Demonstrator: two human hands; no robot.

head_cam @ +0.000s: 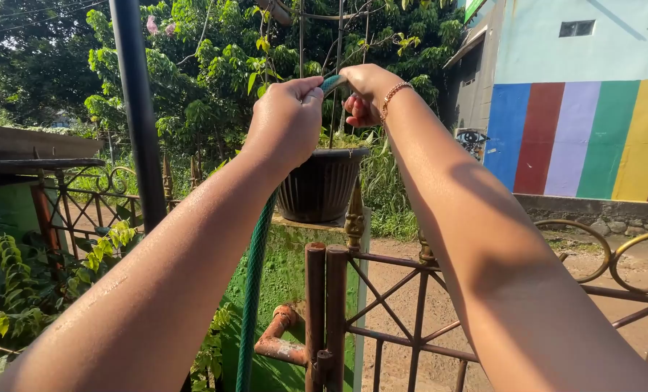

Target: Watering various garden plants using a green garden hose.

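Head view: both hands grip a green ribbed hose [253,283], left hand [286,122] fingers wrapped around it, right hand [366,91] fingers pinching its end above a black pot [321,185].

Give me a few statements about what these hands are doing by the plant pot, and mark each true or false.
1. Both hands grip a green hose. True: the left hand and the right hand both close on its end.
2. The hose end is held above a dark plant pot. True.
3. The pot stands on the ground. False: it sits on top of a green pillar.
4. The right wrist is bare. False: it wears a bracelet.
5. The wall on the right is plain white. False: it is painted in coloured vertical stripes.
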